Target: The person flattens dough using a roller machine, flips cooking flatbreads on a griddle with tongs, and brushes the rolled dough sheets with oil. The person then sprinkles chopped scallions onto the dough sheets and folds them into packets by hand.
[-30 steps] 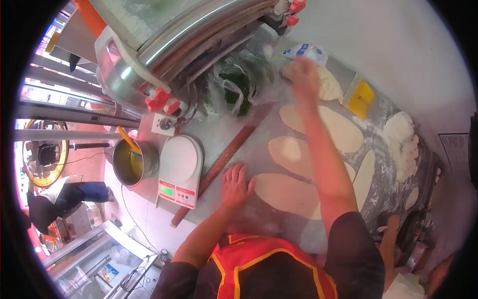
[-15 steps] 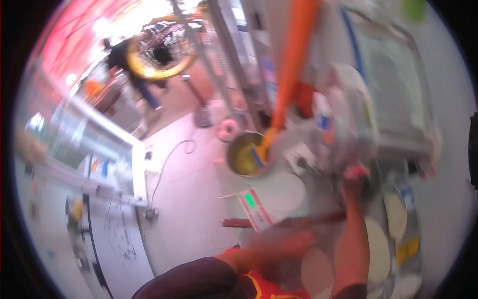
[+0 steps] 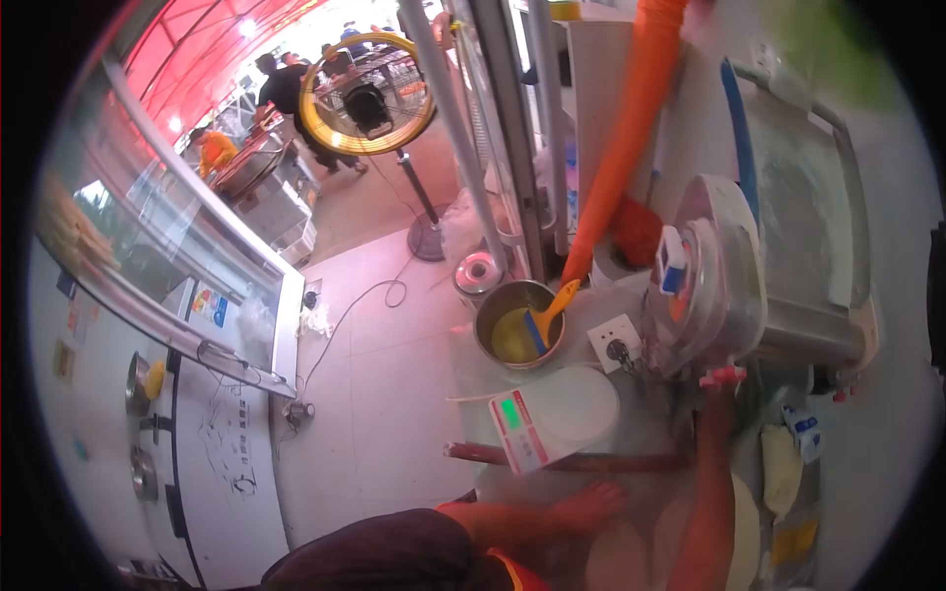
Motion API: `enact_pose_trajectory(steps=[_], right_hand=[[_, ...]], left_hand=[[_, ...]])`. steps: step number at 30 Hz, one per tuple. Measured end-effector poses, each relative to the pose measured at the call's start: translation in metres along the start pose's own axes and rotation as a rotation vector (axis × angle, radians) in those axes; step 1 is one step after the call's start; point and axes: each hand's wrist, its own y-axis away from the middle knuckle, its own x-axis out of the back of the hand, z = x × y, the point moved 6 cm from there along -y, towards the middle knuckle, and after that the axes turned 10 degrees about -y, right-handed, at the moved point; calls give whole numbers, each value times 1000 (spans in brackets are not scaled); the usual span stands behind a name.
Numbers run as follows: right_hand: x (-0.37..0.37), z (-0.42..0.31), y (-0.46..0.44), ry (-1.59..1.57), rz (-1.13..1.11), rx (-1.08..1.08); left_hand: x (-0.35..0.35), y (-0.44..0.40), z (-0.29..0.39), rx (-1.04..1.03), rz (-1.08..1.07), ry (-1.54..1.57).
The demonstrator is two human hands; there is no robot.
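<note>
My left hand (image 3: 594,506) is low over the work surface, its fingers stretched forward, beside pale flat dough rounds (image 3: 615,558). Nothing shows in its grasp. Further right, my right hand (image 3: 716,416) reaches forward under the front of a metal machine (image 3: 724,266), close to a pink-red knob (image 3: 724,376). Its fingers are hidden there, so I cannot tell what they touch. A brown rod (image 3: 591,461) lies across the surface ahead of my left hand. Just beyond it sits a white kitchen scale (image 3: 520,433) with a lit green display.
A pot (image 3: 483,340) of yellowish liquid holds a brush (image 3: 554,311) behind the scale. A power socket (image 3: 615,342) with a plug is beside it. An orange tube (image 3: 621,148) rises behind. Pale dough (image 3: 781,473) lies at right. A fan (image 3: 426,236) and people are beyond the doorway.
The view has shifted, so the scene sits lower and further right, and it is sharper. My right hand stays by the machine's knob; my left stays near the dough rounds.
</note>
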Motion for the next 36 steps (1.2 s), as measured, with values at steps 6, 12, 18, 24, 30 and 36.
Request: enact_pose_trajectory(steps=[6,12,18,24,30,36], right_hand=[[77,-15,34,-423,198,-192],[168,67,163,-505,310,-518],[153,124,187,47,292,-198],[153,131,189,-57,338,-119],[183,120,228,-673,249,-690],[138,59,268,-393,18,-269]], left_hand=[[-4,2,-18,-3,107,-36],[21,-10,6,-79,98,-196],[24,-11,14,-76,77,-204],[25,-13,16,-78,77,-206],[26,-13,19,-87,74,-216],[27,-10,22,-99,93,-239]])
